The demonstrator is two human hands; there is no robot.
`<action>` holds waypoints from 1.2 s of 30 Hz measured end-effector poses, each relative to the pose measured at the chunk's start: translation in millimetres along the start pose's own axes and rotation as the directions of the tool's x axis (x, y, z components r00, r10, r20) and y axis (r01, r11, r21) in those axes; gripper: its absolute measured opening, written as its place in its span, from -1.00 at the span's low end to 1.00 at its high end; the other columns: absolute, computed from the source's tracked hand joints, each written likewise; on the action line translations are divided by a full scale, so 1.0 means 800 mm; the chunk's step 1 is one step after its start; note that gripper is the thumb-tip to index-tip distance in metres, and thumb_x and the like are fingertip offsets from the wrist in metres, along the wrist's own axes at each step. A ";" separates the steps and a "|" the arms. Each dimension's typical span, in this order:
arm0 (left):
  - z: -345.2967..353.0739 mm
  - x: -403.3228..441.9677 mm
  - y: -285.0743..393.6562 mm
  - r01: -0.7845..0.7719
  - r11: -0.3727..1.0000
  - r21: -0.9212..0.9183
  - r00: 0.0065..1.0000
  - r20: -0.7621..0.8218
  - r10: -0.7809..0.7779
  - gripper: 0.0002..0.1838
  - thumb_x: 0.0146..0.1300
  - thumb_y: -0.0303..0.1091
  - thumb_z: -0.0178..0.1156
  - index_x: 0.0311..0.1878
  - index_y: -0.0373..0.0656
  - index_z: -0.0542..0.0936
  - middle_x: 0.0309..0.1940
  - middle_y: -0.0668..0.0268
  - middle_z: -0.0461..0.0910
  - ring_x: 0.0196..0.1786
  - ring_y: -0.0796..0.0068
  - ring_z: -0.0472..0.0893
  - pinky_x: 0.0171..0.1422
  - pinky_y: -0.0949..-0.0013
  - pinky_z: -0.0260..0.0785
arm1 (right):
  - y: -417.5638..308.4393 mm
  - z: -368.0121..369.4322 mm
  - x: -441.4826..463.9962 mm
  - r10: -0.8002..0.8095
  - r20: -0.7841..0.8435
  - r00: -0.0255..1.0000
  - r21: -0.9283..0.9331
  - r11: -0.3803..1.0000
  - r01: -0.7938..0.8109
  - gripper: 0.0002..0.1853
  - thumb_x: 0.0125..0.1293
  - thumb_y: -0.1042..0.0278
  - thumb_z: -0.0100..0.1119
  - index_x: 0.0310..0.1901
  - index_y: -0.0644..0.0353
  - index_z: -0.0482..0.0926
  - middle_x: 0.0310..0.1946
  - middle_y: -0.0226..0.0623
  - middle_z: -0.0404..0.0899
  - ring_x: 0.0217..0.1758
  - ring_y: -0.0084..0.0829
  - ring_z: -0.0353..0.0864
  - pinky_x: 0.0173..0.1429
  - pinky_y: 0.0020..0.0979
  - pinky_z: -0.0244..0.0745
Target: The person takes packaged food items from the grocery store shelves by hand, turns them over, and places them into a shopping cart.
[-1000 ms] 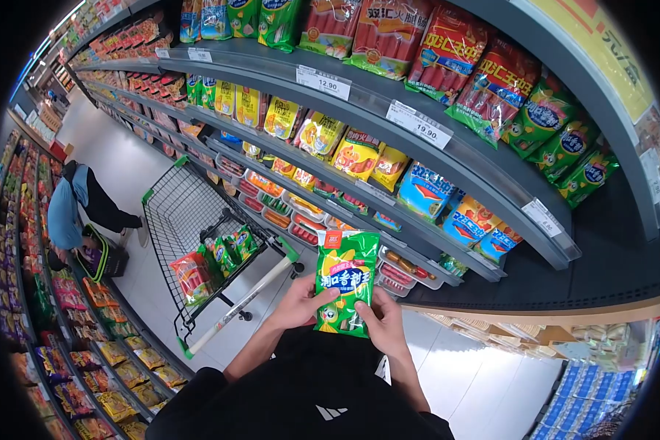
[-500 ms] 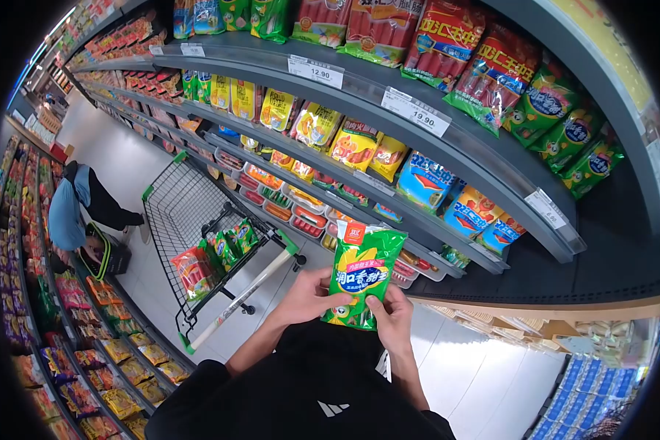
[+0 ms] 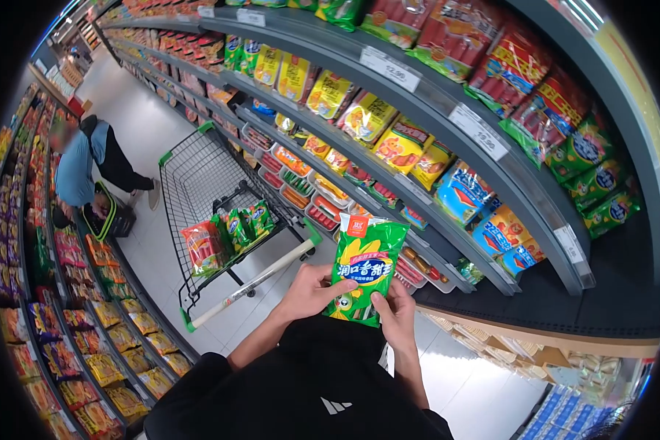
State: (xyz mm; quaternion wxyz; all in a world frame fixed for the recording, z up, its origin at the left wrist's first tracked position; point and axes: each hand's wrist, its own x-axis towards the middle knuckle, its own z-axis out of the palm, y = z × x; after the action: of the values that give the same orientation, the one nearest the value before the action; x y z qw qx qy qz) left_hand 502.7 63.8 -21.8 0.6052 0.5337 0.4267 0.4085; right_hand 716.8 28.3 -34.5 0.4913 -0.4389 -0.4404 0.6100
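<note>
Gripping green packet (image 3: pixel 367 257) between left hand (image 3: pixel 312 291) and right hand (image 3: pixel 398 312), thumbs (image 3: pixel 346 287) across front.

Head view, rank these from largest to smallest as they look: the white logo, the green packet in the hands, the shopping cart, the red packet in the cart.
1. Shopping cart
2. Green packet
3. Red packet
4. White logo

Nearness enlarges the green packet, so its true size against the red packet is unsure.

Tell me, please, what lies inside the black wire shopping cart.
A red plastic packet and smaller green plastic packets lie near the pale handlebar; anything beneath them is covered.
</note>
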 end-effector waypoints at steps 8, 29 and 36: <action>-0.057 -0.038 -0.030 0.063 0.972 -0.228 0.998 -0.008 -0.067 -0.49 0.36 -0.39 0.48 0.32 -0.30 0.59 0.04 0.28 0.76 0.04 0.58 0.68 0.10 0.37 0.59 | 0.013 0.058 0.021 0.037 0.037 0.999 -0.034 0.999 -0.036 -0.70 0.52 0.47 0.29 0.18 0.39 0.56 0.04 -0.22 0.75 0.06 -0.53 0.69 0.21 -0.44 0.53; -0.424 0.023 -0.331 0.079 0.598 -0.797 0.564 -0.459 -0.686 -0.63 0.30 -0.25 0.42 0.11 -0.07 0.58 -0.06 0.33 0.71 -0.11 0.42 0.70 -0.20 0.32 0.60 | 0.063 0.141 -0.016 0.394 -0.006 0.919 -0.333 0.866 -0.373 -0.48 0.57 0.39 0.21 0.48 0.24 0.40 0.16 -0.13 0.68 0.11 -0.37 0.75 0.05 -0.41 0.68; -0.458 0.072 -0.448 0.378 0.555 -0.742 0.416 -0.399 -0.817 -0.63 0.25 -0.15 0.43 0.09 0.07 0.60 -0.04 0.39 0.65 0.00 0.41 0.62 -0.19 0.26 0.46 | 0.069 0.154 -0.043 0.357 -0.166 0.919 -0.340 0.854 -0.393 -0.50 0.57 0.36 0.23 0.45 0.27 0.42 0.12 -0.14 0.70 0.06 -0.38 0.76 0.03 -0.42 0.69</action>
State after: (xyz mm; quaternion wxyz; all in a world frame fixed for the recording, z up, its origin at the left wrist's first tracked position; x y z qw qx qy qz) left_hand 185.2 192.5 -407.0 0.6197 -0.0680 0.6574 0.4232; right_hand 590.4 -26.1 -56.6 0.2929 -0.6291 -0.4278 0.5791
